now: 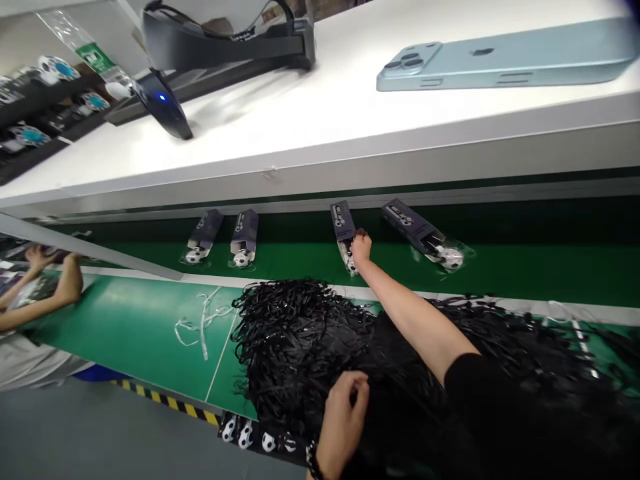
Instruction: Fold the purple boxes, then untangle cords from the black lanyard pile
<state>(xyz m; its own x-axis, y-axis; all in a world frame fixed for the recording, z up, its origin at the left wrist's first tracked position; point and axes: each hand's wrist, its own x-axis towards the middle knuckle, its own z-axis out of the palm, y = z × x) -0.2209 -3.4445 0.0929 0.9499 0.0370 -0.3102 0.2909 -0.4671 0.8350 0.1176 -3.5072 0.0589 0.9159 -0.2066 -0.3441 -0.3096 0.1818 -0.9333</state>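
Note:
My right hand (361, 249) reaches across to a narrow dark purple box (343, 219) lying on the dark green belt. Its fingers are closed at the box's open end, where a clear-wrapped black-and-white football-patterned piece (351, 265) sticks out. My left hand (344, 415), with a dark bracelet at the wrist, is low over a big heap of black straps (295, 340). Its fingers are curled towards the thumb; anything between them is lost against the black. To the right lies another purple box (407, 219) with a wrapped football-patterned piece (451, 258) protruding.
Two more boxes (205, 228) lie further left on the belt (295, 257). White strips (203, 323) rest on the green table (145, 313). Above is a white shelf (300, 127) with a light blue phone (500, 57) and black headset (225, 43). Another person's hands (65, 273) are at far left.

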